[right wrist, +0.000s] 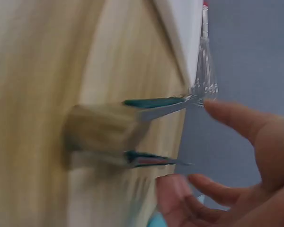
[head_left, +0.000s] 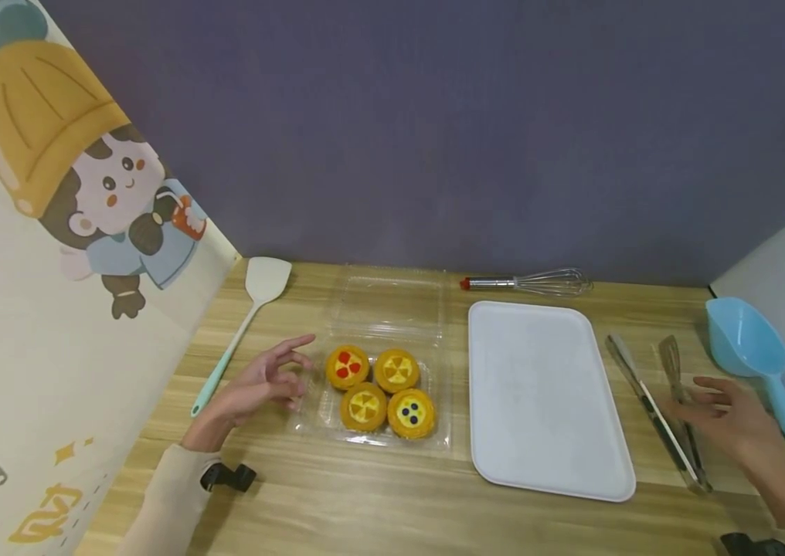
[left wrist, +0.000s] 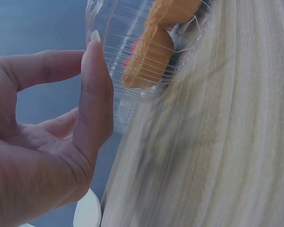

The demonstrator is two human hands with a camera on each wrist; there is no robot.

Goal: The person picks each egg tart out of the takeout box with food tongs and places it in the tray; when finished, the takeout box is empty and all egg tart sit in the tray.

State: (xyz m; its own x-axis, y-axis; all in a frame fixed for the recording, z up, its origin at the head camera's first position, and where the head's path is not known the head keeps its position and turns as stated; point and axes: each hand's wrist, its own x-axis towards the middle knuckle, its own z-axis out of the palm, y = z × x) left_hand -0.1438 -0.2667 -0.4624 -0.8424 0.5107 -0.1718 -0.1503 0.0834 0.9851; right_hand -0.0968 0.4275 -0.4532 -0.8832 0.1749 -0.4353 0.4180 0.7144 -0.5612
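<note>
Tongs point(head_left: 658, 422) lie splayed at the head view's lower right, my right hand point(head_left: 729, 421) partly covering them, fingers spread, holding nothing; catching only 1 arm could swing them into the tray point(head_left: 548, 398). Left of centre, my left hand point(head_left: 263, 386), fingers loose and seemingly empty, sits beside the clear container point(head_left: 378, 442) of 4 tarts point(head_left: 367, 408). The left wrist view leaves me unsure of fingertip contact; a bump might jostle the tarts. The right wrist view is blurred, so I could misjudge the reach.

A plain purple-grey wall point(head_left: 434, 139) backs the wood-grain tabletop point(head_left: 365, 498).
</note>
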